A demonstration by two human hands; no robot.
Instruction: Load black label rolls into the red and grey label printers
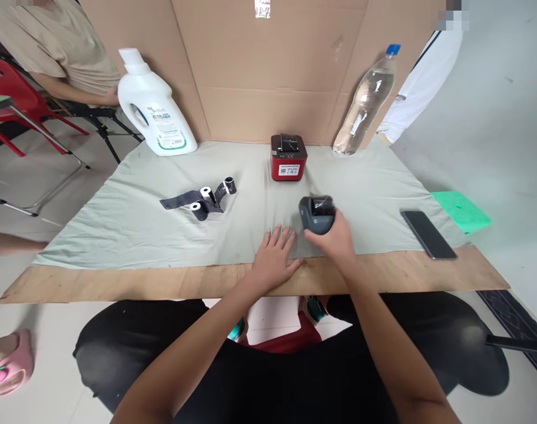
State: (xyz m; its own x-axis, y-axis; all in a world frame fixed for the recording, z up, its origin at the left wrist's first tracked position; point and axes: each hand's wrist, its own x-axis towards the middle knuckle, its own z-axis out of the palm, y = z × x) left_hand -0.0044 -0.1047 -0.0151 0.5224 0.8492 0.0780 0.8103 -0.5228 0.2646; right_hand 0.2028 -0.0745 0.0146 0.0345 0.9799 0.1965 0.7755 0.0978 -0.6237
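Note:
My right hand (334, 235) is wrapped around a dark grey label printer (317, 213) that rests on the pale cloth (118, 224) near the board's front edge. Beside it, my left hand (272, 256) lies flat on the cloth with its fingers spread, holding nothing. A red and black label printer (288, 156) stands upright farther back, at the middle. To the left lie small white paper rolls (205, 193) and a dark strip of wrapping (180, 200).
A white detergent jug (153, 109) stands back left, a clear water bottle (366, 100) leans back right against cardboard (259, 65). A black phone (428, 233) lies at the right. Two other people are behind; red chair (12, 94) at the left.

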